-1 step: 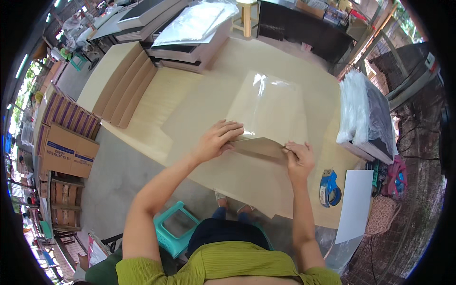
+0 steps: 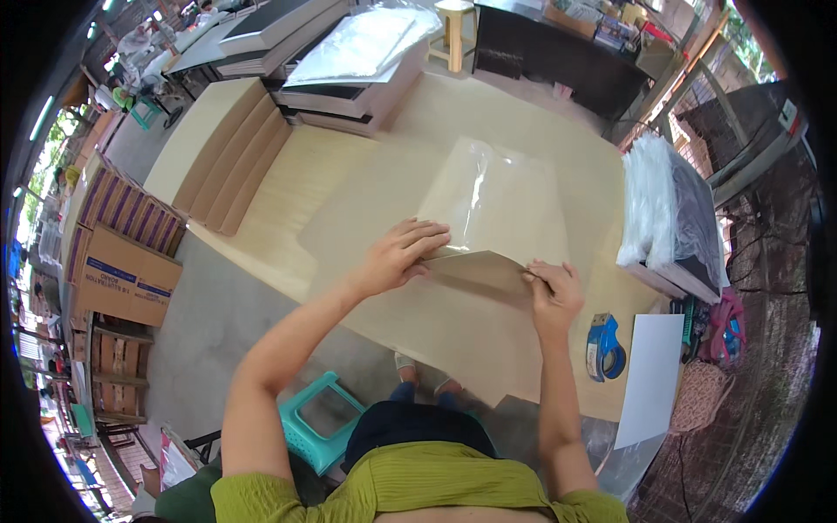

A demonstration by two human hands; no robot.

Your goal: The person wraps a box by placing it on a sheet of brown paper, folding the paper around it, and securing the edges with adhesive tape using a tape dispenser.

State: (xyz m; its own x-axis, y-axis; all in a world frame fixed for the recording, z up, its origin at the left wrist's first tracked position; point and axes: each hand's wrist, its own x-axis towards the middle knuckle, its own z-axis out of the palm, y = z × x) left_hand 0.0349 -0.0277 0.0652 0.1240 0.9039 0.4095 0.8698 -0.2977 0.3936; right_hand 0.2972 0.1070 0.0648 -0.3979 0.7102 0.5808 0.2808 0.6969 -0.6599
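A glossy clear plastic sleeve (image 2: 497, 196) lies on the brown board sheets that cover the table (image 2: 336, 209). Its near edge is raised and bent into a low peak between my hands. My left hand (image 2: 401, 254) has its fingers laid together over the near left corner, with the thumb lower, by the edge. At the near right corner, my right hand (image 2: 555, 292) pinches the edge between thumb and fingers. Whether a board lies inside the sleeve is hard to tell. A blue tape dispenser (image 2: 603, 347) sits right of my right forearm.
Stacked brown boards (image 2: 214, 152) stand at the left, near black-topped stacks (image 2: 327, 98) bearing plastic sleeves (image 2: 362, 48). Plastic-wrapped stacks (image 2: 667, 213) line the right side. A white sheet (image 2: 652, 366) lies at the near right edge. A teal stool (image 2: 318, 418) is beside my legs.
My right hand has shifted slightly right and nearer with its corner of the sleeve. The glare on the plastic has changed shape. My left hand stays nearly in place.
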